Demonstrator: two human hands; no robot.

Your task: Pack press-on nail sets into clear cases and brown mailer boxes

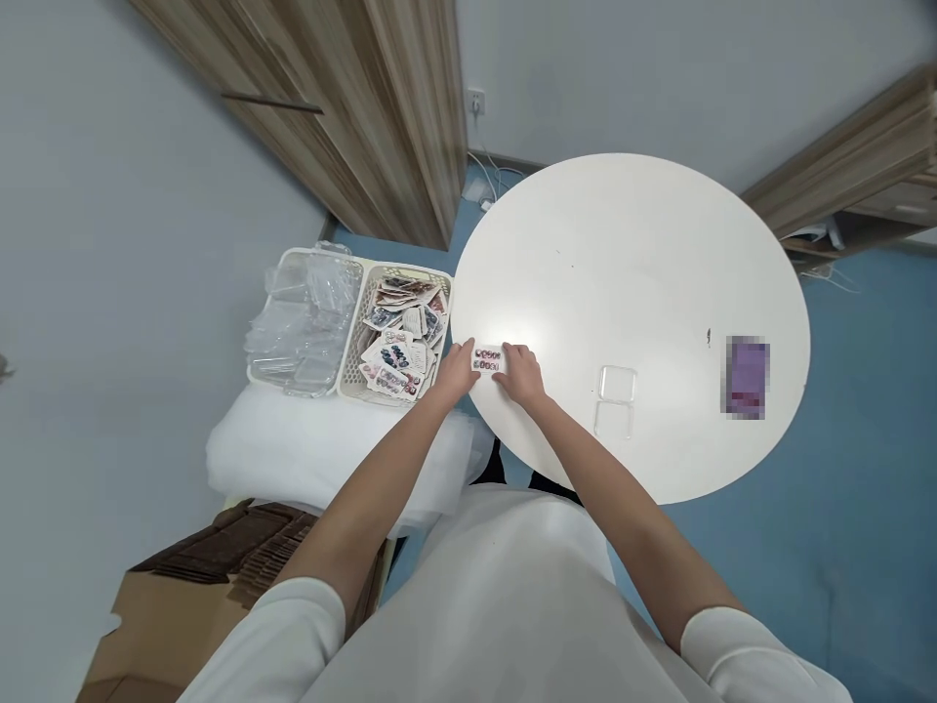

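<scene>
My left hand (pixel 458 372) and my right hand (pixel 521 375) grip opposite ends of a small white card of press-on nails (pixel 488 359), near the left edge of the round white table (pixel 630 234). Two rows of pink, red and dark nail-shaped pieces show on the card. Both hands are closed, thumbs along the card's near side. Just left of my left hand stands a basket (pixel 351 379) holding a loose pile of similar cards (pixel 399 356). To the right of my right hand, a clear plastic case (pixel 617 384) lies opened flat on the table.
A second basket (pixel 293 256) at the far left is heaped with clear plastic cases (pixel 307 312). White wrapping (pixel 329 444) bulges below the baskets, above a cardboard box (pixel 168 620). A blurred purple item (pixel 747 376) lies at the table's right. A wooden cabinet (pixel 351 107) stands behind.
</scene>
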